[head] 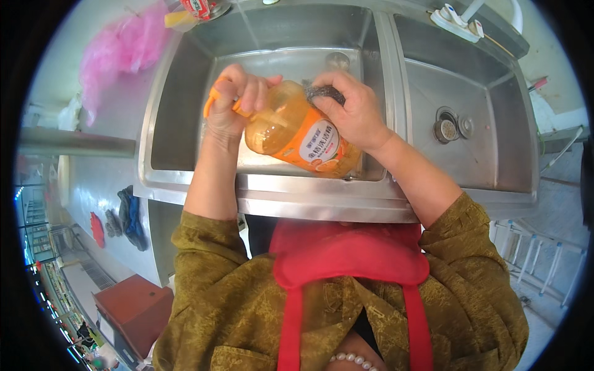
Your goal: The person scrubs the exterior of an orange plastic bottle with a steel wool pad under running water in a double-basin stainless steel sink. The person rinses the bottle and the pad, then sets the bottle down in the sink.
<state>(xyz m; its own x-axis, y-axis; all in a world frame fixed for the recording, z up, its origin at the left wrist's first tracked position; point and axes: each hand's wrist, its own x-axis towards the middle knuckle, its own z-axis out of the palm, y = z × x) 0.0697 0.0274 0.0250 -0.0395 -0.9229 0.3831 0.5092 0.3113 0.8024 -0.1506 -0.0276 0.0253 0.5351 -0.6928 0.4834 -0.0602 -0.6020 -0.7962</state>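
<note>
Over the larger basin of a stainless-steel double sink (387, 92), a big clear plastic dish-soap bottle (274, 132) lies tilted, with orange liquid inside and an orange label bearing writing. My left hand (236, 95) grips the orange plastic handle (213, 99) at the bottle's neck end; the fingers partly hide it. In my right hand (355, 111) is a dark scouring pad (330, 94), pinched between thumb and fingers close against the bottle's far side. Whether the pad touches the bottle is hard to tell.
The right basin has a drain strainer (446, 131). A white faucet base (457, 23) stands behind it. Pink plastic bags (125, 44) hang at the left. Gloves (130, 218) lie on the left counter, with a reddish-brown box (132, 301) below. A ladder (543, 255) is at the right.
</note>
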